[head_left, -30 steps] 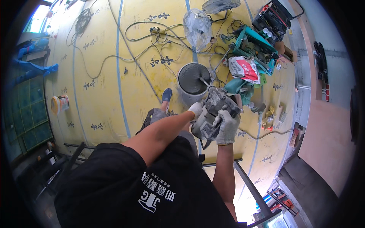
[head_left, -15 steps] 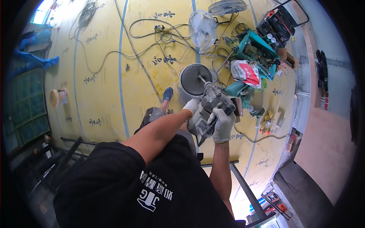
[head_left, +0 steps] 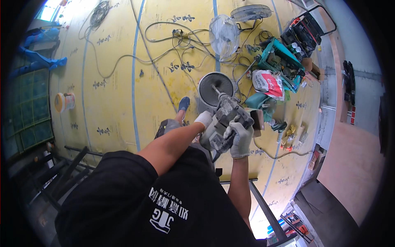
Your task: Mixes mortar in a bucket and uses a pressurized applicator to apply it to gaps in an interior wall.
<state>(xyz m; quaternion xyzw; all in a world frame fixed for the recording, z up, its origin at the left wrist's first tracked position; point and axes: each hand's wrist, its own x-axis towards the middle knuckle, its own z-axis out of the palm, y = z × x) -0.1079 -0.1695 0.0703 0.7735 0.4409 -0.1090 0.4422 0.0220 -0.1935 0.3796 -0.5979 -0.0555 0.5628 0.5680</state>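
Note:
I hold a mortar-caked power mixer drill (head_left: pixel 225 119) with both gloved hands. My left hand (head_left: pixel 204 120) grips its left side handle. My right hand (head_left: pixel 240 139) is closed around the rear grip. The mixer's shaft (head_left: pixel 216 91) runs down into a grey bucket (head_left: pixel 204 87) on the yellow floor just ahead of my blue shoe (head_left: pixel 183 103). The paddle end is hidden inside the bucket's grey contents.
A white floor fan (head_left: pixel 224 34) and tangled cables (head_left: pixel 164 41) lie beyond the bucket. A red-and-white sack (head_left: pixel 267 83), a teal machine (head_left: pixel 279 61) and a black tool case (head_left: pixel 304 31) sit to the right. A small orange tub (head_left: pixel 64 101) stands far left. Black metal frames (head_left: pixel 66 164) lie lower left.
The view has shifted slightly, so the bucket and mixer sit a little lower and more centred. Both hands keep the same grip on the mixer.

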